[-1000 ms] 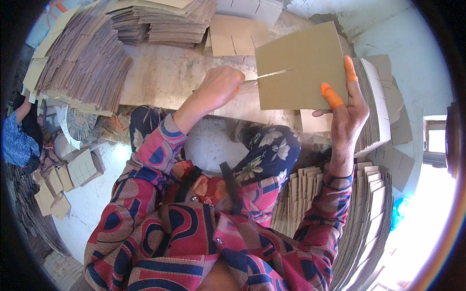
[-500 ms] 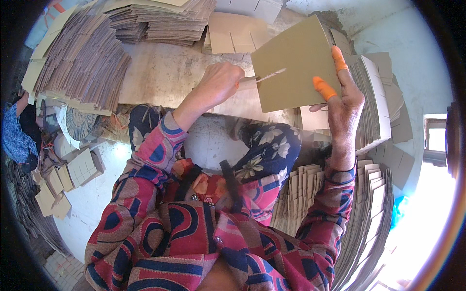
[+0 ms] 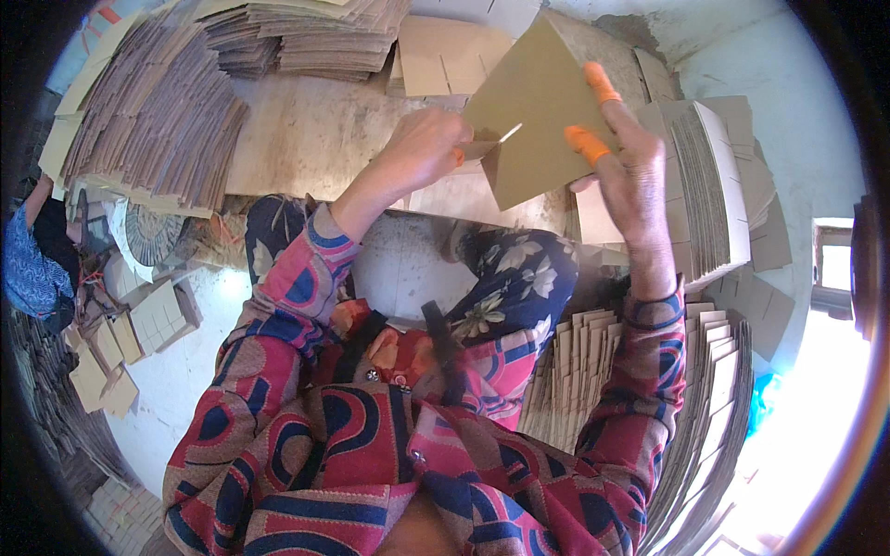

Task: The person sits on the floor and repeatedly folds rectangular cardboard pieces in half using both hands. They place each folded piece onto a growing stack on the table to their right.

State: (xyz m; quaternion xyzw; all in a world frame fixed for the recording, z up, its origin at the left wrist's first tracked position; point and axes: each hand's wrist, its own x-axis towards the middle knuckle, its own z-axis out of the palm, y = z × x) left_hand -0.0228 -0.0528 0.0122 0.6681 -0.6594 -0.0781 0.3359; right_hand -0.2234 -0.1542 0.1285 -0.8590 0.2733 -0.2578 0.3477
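My right hand [image 3: 635, 171] grips a tan cardboard sheet [image 3: 533, 111] by its right side, with orange finger covers on two of its digits. The sheet is held tilted above the work table and has a narrow slot cut in from its left edge. My left hand [image 3: 422, 148] is closed on a second cardboard piece [image 3: 479, 148], seen almost edge-on. That piece meets the sheet at the slot, and part of the slot beyond it shows as a light gap. Most of the second piece is hidden by my left fingers.
The wooden table [image 3: 297, 139] carries a large cardboard stack [image 3: 153, 111] at left and another stack [image 3: 324, 42] behind. Slotted sheets [image 3: 450, 56] lie at the back. More cardboard stands at right [image 3: 714, 195] and beside my leg [image 3: 579, 371]. Another person's patterned garment [image 3: 37, 255] shows far left.
My right hand has brought the sheet left and tilted it further. The piece in my left hand now sits deeper along the slot, and less of the gap shows. My left hand has barely moved.
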